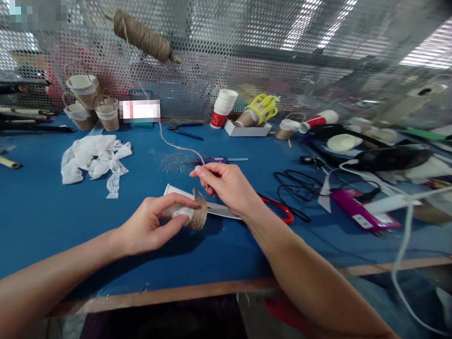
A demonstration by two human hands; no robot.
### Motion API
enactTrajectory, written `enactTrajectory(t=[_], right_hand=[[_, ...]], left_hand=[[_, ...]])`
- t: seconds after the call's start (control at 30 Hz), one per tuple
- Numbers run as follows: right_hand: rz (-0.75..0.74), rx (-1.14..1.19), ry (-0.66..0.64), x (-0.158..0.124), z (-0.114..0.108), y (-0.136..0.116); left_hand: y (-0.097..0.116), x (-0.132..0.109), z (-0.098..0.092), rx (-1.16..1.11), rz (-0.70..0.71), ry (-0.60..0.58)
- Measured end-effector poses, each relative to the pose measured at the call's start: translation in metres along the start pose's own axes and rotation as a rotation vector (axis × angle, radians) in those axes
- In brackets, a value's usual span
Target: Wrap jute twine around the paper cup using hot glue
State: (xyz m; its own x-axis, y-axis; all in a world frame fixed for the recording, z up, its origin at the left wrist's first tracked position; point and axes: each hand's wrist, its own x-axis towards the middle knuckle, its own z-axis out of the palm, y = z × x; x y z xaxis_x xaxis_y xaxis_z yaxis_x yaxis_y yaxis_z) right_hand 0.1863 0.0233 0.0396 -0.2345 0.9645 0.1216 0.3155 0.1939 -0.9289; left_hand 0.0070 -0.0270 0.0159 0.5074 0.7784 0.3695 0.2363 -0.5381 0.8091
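My left hand point(154, 224) is closed around a white paper cup point(178, 191) lying on its side, its base end wound with brown twine point(198, 215). Between the thumb and fingers of my right hand point(224, 184) is pinched the twine point(179, 147), which runs up to a large spool point(142, 36) hanging on the mesh panel. A short loop of it stands off the cup below my right fingertips. Scissors with red handles point(289, 214) lie under my right wrist, their blades pointing toward the cup. Behind my right hand rests a blue glue gun point(214, 160).
Twine-wrapped baskets point(109, 115) stand at the back left, behind crumpled white lace point(90, 157). Pliers point(187, 131), stacked paper cups point(224, 108) and a white box point(247, 129) line the back. Black cable point(293, 187) and a purple power strip point(363, 211) lie to the right.
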Motion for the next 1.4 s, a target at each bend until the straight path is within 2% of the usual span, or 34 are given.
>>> enactTrajectory(t=[0.13,0.23,0.33,0.43,0.53,0.67,0.87,1.1,1.4], right_hand=[[-0.022,0.035,0.137,0.002,-0.004,-0.001],[-0.035,0.185,0.183,0.004,-0.004,0.000],[-0.023,0.256,0.052,0.005,-0.003,0.003],[0.081,0.127,-0.127,0.008,-0.002,0.007],[0.129,-0.021,-0.164,0.009,-0.004,0.008],[0.041,-0.101,-0.200,0.005,-0.006,0.003],[-0.037,-0.157,-0.378,-0.004,-0.007,-0.009],[-0.005,-0.089,-0.392,-0.006,0.000,-0.005],[0.082,-0.005,-0.309,-0.010,0.010,-0.006]], left_hand=[[-0.001,0.000,0.000,-0.005,-0.034,-0.002],[-0.001,-0.001,-0.001,-0.017,-0.062,-0.009],[0.001,-0.001,-0.002,-0.018,-0.061,-0.001],[0.002,0.000,-0.002,-0.034,-0.064,0.015],[0.002,0.001,-0.003,-0.061,-0.096,0.032],[0.001,0.002,-0.002,-0.067,-0.148,0.091],[-0.005,0.004,-0.002,-0.084,-0.221,0.198],[-0.005,0.006,-0.001,-0.084,-0.228,0.212],[-0.004,0.005,0.001,-0.053,-0.209,0.214]])
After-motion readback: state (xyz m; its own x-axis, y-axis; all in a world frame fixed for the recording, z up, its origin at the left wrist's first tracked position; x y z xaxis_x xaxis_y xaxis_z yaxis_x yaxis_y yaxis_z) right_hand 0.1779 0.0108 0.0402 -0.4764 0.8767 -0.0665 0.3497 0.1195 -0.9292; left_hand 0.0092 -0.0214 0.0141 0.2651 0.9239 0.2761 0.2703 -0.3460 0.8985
